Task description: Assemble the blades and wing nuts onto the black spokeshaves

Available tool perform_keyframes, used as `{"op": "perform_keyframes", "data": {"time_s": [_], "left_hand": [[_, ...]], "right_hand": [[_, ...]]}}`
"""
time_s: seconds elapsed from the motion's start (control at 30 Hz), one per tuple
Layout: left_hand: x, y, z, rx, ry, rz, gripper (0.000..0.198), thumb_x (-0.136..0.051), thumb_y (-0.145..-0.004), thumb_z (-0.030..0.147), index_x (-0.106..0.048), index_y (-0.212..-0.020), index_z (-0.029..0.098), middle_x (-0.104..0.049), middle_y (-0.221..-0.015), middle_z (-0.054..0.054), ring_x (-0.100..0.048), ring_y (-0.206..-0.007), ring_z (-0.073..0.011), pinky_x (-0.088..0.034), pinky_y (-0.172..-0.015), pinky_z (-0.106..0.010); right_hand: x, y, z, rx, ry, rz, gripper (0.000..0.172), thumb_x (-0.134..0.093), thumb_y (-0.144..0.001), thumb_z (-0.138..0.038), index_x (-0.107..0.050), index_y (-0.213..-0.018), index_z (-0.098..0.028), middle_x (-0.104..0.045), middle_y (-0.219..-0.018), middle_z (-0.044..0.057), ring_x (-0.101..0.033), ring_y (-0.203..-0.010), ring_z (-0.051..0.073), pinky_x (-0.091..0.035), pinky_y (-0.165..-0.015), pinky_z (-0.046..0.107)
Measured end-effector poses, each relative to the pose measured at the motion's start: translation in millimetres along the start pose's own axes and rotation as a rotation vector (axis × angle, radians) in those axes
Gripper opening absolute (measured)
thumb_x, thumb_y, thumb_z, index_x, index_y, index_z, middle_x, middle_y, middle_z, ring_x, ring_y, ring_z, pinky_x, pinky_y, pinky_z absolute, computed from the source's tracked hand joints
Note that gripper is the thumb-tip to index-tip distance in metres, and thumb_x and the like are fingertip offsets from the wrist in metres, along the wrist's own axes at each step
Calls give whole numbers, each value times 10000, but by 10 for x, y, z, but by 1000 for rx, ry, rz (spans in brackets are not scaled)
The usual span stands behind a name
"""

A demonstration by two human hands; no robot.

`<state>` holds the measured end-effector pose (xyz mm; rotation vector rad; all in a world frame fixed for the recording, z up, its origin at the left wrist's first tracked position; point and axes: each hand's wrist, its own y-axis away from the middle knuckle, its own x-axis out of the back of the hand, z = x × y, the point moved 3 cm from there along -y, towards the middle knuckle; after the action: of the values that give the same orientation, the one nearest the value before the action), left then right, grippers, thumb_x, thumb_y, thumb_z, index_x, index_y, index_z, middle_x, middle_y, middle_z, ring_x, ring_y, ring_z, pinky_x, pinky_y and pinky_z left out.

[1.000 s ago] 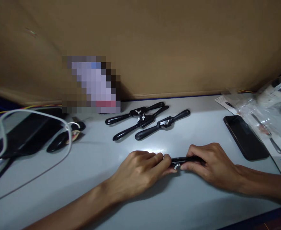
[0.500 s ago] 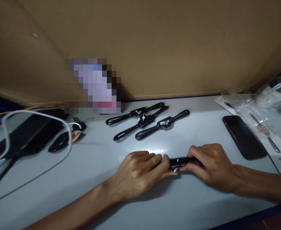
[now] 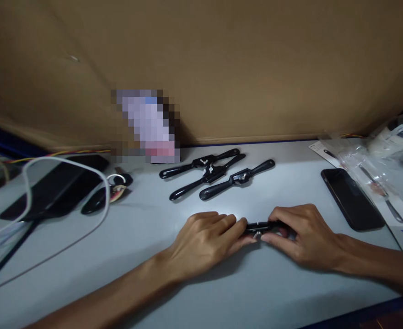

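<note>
Both of my hands grip one black spokeshave above the grey table. My left hand [image 3: 210, 237] wraps round its left end, and my right hand [image 3: 302, 233] pinches its right end. Between the hands shows the dark middle of the spokeshave [image 3: 258, 225], with a small silver screw on its lower side near my thumbs. Its handles are mostly hidden by my fingers. Beyond the hands lie three more black spokeshaves: one at the back [image 3: 179, 171], one crossing against it [image 3: 187, 189], and one apart to the right [image 3: 218, 188].
A black phone [image 3: 352, 198] lies at the right beside a carded tool package [image 3: 395, 212] with clear plastic. At the left are keys [image 3: 96, 201], a white cable [image 3: 107, 192] and a black flat object [image 3: 53, 187]. A blurred-out upright item [image 3: 149, 123] leans on the brown back panel [image 3: 256, 68].
The spokeshave in my hands has rolled slightly, so its silver screw sits differently and less of its face shows. My view has shifted a little, moving the table items rightward.
</note>
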<state>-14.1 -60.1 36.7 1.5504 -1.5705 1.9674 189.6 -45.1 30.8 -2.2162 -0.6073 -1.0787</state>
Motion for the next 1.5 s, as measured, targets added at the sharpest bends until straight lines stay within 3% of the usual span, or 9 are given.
{"op": "perform_keyframes", "data": {"time_s": [0.1, 0.17, 0.3, 0.4, 0.57, 0.7, 0.9, 1.27, 1.5], "left_hand": [[-29, 24, -21, 28, 21, -28, 431, -391, -1120, 334, -641, -812, 166, -661, -601, 7, -574, -423, -145, -397, -415, -285], [-51, 30, -55, 99, 126, -75, 399, -399, -1115, 342, -664, -884, 155, -673, -622, 3, -593, -447, -141, -401, -432, -265], [-96, 41, -179, 388, 466, -150, 221, -548, -1042, 333, -658, -1143, 170, -681, -726, 27, -627, -558, -120, -454, -536, -223], [-106, 49, -232, 490, 579, -145, 207, -613, -981, 305, -663, -1159, 213, -657, -772, 45, -593, -575, -105, -435, -554, -212], [-77, 29, -190, 361, 607, -204, 328, -638, -980, 322, -621, -1279, 188, -727, -947, -10, -685, -753, -156, -509, -681, -258], [-57, 19, -166, 261, 537, -177, 360, -585, -1031, 361, -600, -1323, 152, -700, -859, -14, -649, -664, -157, -486, -595, -259], [-80, 26, -169, 224, 494, -160, 435, -521, -1064, 437, -629, -1319, 101, -713, -847, -61, -642, -633, -154, -492, -548, -249], [-73, 25, -160, 229, 497, -185, 393, -560, -1043, 399, -616, -1323, 129, -726, -886, -58, -678, -676, -172, -519, -580, -270], [-130, 60, -148, 266, 386, -261, 409, -627, -976, 242, -567, -1369, 147, -724, -931, -47, -657, -634, -166, -483, -553, -267]], "right_hand": [[6, -14, 7, -4, -33, -40, 129, -670, -930, -283, -634, -885, -167, -647, -712, -7, -531, -591, 127, -344, -596, 266], [11, -39, 36, -86, -95, -84, 56, -645, -915, -228, -647, -930, -174, -654, -736, -8, -539, -615, 129, -357, -617, 267], [34, -116, 139, -386, -421, -196, 76, -687, -833, -240, -642, -871, -191, -623, -714, -35, -512, -628, 121, -359, -599, 247], [46, -173, 188, -480, -688, -297, 149, -706, -798, -289, -604, -823, -184, -554, -672, -55, -456, -608, 107, -325, -565, 235], [64, -226, 249, -497, -815, -411, 208, -732, -766, -310, -588, -829, -173, -529, -663, -68, -435, -599, 96, -298, -568, 239], [92, -256, 246, -548, -886, -496, 250, -771, -741, -328, -601, -833, -170, -588, -673, -53, -467, -595, 97, -314, -578, 241], [126, -277, 235, -588, -928, -542, 252, -810, -688, -281, -629, -820, -167, -623, -686, -52, -499, -595, 93, -348, -591, 234], [91, -255, 269, -548, -903, -536, 266, -808, -686, -269, -605, -829, -174, -623, -732, -41, -523, -651, 111, -373, -623, 243], [69, -213, 281, -370, -706, -383, 179, -740, -770, -217, -600, -877, -185, -586, -739, -55, -502, -675, 114, -361, -625, 236]]}}
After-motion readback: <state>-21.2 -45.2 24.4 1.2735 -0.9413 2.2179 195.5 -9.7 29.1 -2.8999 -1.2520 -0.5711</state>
